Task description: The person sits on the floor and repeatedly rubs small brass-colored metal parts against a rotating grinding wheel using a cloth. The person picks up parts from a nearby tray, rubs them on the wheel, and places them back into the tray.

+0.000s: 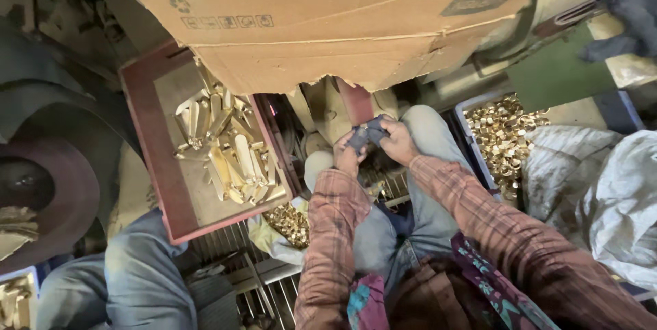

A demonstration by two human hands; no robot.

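Both hands meet over the lap, plaid sleeves up. Left hand [347,155] closed on one end of a small dark blue cloth [366,133]; right hand [399,140] pinches the other end. Just left, a red tray [147,145] of long brass pieces [226,145]. Right, a blue bin [472,140] of brass rings [505,135]. Torn cardboard box [328,22] beyond
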